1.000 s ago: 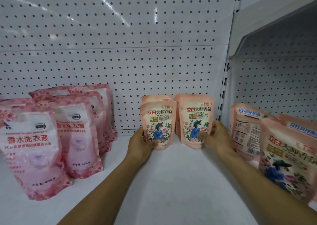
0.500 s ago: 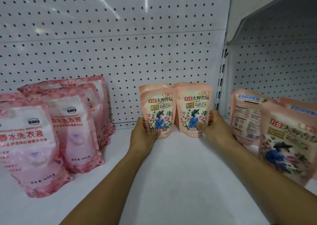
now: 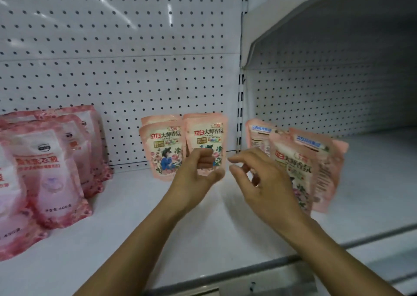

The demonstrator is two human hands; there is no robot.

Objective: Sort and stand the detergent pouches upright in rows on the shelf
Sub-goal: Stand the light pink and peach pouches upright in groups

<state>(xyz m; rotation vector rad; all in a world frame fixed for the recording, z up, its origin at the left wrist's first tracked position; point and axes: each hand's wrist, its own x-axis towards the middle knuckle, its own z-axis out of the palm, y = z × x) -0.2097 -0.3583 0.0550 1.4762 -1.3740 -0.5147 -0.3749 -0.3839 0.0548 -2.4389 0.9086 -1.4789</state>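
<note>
Two short rows of small peach floral detergent pouches stand upright against the pegboard, the left row (image 3: 163, 148) and the right row (image 3: 206, 137). My left hand (image 3: 198, 174) hovers in front of the right row, fingers curled, holding nothing. My right hand (image 3: 259, 183) is beside it, fingers loosely apart, empty. Behind my right hand stands a loose group of peach pouches (image 3: 297, 160), some turned back-side out. Large pink pouches (image 3: 52, 171) stand in rows at the left.
The white shelf board (image 3: 158, 228) has a metal front edge (image 3: 248, 271). A slotted upright (image 3: 241, 115) divides the pegboard back (image 3: 135, 70) from the right bay, where a higher shelf (image 3: 293, 13) overhangs.
Both hands have let go of the two front small pouches and drawn back toward me. The view has shifted right and downward.
</note>
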